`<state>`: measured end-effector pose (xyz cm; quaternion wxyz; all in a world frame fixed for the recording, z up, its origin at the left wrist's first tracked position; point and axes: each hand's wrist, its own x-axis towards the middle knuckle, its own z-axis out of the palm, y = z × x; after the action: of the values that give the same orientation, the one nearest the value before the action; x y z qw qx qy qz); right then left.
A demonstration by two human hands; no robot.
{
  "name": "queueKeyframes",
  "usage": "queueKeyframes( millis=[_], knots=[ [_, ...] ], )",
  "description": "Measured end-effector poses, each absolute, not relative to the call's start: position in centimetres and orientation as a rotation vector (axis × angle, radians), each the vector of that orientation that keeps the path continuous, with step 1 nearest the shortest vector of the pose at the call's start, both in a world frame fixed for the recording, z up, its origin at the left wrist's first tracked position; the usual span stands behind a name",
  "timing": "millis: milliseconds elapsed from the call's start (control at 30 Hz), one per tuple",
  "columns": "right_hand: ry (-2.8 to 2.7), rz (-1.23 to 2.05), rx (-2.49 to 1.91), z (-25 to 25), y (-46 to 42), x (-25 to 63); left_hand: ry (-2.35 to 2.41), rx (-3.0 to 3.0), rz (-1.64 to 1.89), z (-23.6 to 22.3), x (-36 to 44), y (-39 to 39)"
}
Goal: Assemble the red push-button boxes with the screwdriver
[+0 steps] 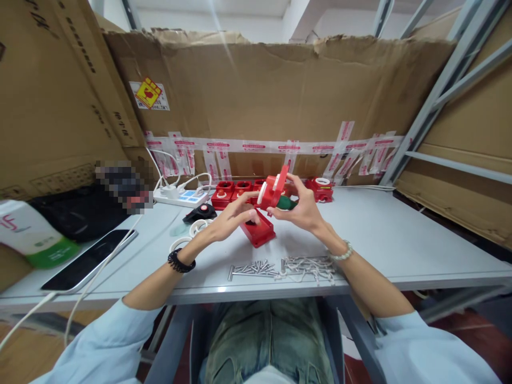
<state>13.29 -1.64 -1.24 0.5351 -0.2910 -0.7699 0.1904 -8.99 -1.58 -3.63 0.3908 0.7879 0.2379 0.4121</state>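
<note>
My right hand (pixel 303 207) grips a red housing cover (pixel 276 191) above the table. The cover is tilted, with a white ring on its left side and a dark green part (pixel 286 203) under my right fingers. My left hand (pixel 234 217) is just left of it, fingers apart. Its index finger reaches to the white ring, and its thumb points down over an open red box (pixel 258 229) on the table. Whether the left fingertips touch the cover or box is unclear. Nearer the table edge lie metal screws (pixel 256 268) and a pile of screws with white cords (pixel 310 267).
Several red boxes (pixel 222 195) stand at the back, and another red unit (pixel 321 189) is right of my hands. White rings (pixel 198 228), a black object (pixel 200 213), a power strip (pixel 182 197) and a phone (pixel 90 261) lie left. Cardboard (pixel 256 90) walls the back.
</note>
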Motion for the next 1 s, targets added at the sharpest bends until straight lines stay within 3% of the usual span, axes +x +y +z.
queueKeyframes(
  millis=[367,767,1000],
  knots=[
    [-1.886,0.479,-0.667,-1.6,-1.5,13.0,0.763,2.203,1.347,-2.7,-8.4,-1.9],
    [-2.35,-0.268,-0.586,-3.3,-1.9,12.4,0.992,1.637,1.212,-2.8,-8.2,-1.0],
    [-2.094,0.002,-0.528,-2.6,-1.6,12.8,0.899,1.821,1.271,-2.6,-8.3,-1.6]
  ],
)
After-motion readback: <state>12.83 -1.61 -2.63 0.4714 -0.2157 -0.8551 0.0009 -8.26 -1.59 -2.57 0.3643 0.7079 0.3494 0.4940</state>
